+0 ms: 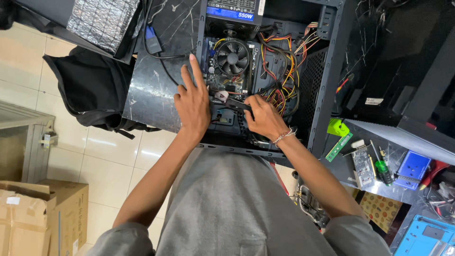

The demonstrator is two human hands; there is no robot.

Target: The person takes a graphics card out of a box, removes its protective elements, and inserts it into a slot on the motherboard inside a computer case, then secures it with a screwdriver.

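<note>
A black bag (90,90) lies on the tiled floor at nine o'clock of the open computer case (327,90), which rests on the dark marbled worktop (151,90). The left hand (192,102) lies flat, fingers spread, on the case edge beside the motherboard, holding nothing. At its one o'clock sits the CPU cooler fan (232,57). The right hand (263,117) is closed round a black tool (237,104) inside the case, its tip pointing to nine o'clock. A green memory stick (339,147) lies at three o'clock
</note>
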